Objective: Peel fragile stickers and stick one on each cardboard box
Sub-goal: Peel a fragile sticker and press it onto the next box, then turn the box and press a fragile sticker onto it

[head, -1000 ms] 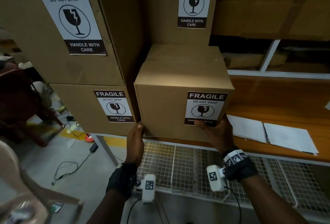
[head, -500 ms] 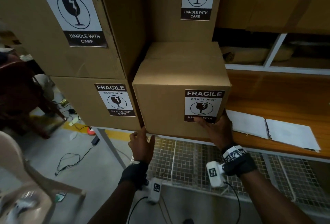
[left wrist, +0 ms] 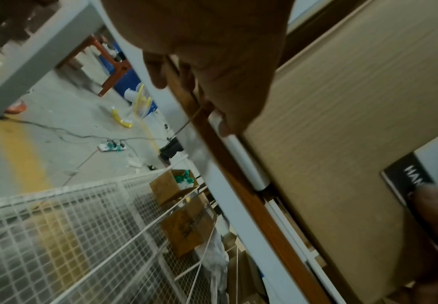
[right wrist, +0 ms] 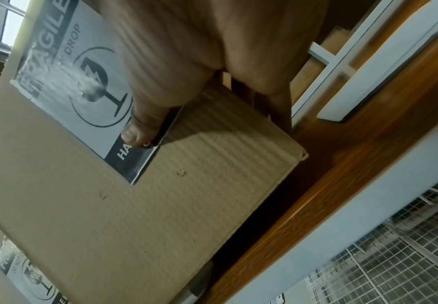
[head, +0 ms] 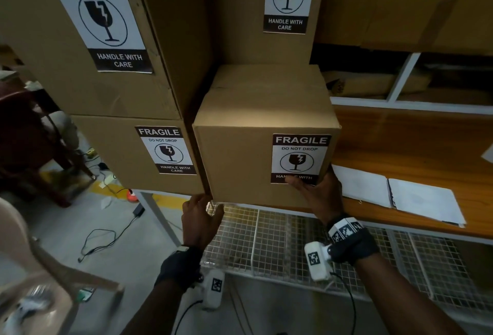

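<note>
In the upper left of the head view a tall cardboard box (head: 80,67) fills the frame, its fragile label cut off at the top edge. Below it sits a lower box (head: 128,158) with a smaller label (head: 166,150). All boxes are closed, so their contents cannot be seen.

At lower centre the left hand (head: 200,221) sits at the bottom left corner of the middle box (head: 240,163). Its fingers curl at the box's lower edge and the shelf lip, but whether they actually grip anything cannot be told.

The middle box is plain corrugated brown card, squarish, standing on the wooden shelf (head: 416,142). Its fragile sticker (head: 300,158) lies flat on the front face, right of centre. The right hand (head: 320,193) rests against the box's lower right corner, the thumb (right wrist: 141,127) pressing straight on the sticker's black bottom band and hiding part of the lettering, the other fingers reaching around the right side, mostly hidden.

Above stands another labelled box (head: 266,14). To the right, white sheets (head: 394,193) lie on the glossy shelf. A white wire mesh rack (head: 266,241) runs below.
</note>
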The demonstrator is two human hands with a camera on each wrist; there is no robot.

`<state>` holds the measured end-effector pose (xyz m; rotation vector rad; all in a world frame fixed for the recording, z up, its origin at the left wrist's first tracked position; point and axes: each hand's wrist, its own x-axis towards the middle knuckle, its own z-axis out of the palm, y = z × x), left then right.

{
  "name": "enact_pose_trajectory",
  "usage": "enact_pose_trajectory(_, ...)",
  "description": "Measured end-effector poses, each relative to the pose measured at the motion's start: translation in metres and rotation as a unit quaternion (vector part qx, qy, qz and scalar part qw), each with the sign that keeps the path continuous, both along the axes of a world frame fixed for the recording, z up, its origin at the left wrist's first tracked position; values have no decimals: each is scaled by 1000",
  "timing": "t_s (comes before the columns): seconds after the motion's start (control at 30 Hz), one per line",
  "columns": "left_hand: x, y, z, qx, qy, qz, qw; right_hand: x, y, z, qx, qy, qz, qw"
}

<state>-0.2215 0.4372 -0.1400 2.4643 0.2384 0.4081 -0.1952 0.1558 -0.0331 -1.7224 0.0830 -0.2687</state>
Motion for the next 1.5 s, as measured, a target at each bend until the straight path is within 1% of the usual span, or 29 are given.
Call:
enact_pose_trajectory(0.07, -5, 3, 19, -49, -38, -20, 998, -2, 1, 4, 6, 0, 6, 1000)
enact_pose_trajectory(0.13, -6, 1, 39, -118, -70, -28, 990, -5, 5, 5, 17, 14, 8, 1000)
enact_pose_trajectory(0.2, -4, 1, 51, -158, -67, -25, 985, -8, 10, 5, 32, 27, 8, 999)
enact_pose_trajectory(0.37, -5, 8, 41, -237, -53, -43, 969, -10, 17, 6, 58, 20, 7, 998)
enact_pose_trajectory(0.47, -10, 0, 40, -305, -52, -50, 950, -9, 19, 4, 70, 19, 17, 997)
enact_pose_trajectory(0.53, -9, -4, 36, -340, -61, -33, 938, -7, 20, -1, 76, 17, 21, 997)
enact_pose_trajectory(0.67, -4, -7, 28, -330, -79, 33, 940, -4, 23, -10, 93, 12, 36, 995)
enact_pose_trajectory(0.8, -3, -12, 30, -331, -84, 46, 939, 0, 25, -21, 105, 19, 36, 994)
enact_pose_trajectory(0.93, -3, -14, 30, -323, -81, 82, 939, 2, 25, -26, 95, 28, 38, 994)
enact_pose_trajectory(1.1, -4, -15, 29, -325, -83, 85, 938, 7, 24, -30, 96, 45, 37, 994)
enact_pose_trajectory(1.3, -15, -32, 34, -313, -112, 114, 936, 3, 18, -30, 68, 89, 59, 992)
enact_pose_trajectory(1.4, -27, -53, 44, -266, -144, 82, 949, -6, 7, -23, 42, 104, 77, 991)
enact_pose_trajectory(1.5, -38, -81, 60, -219, -166, 16, 961, -18, -13, -18, -40, 59, 55, 996)
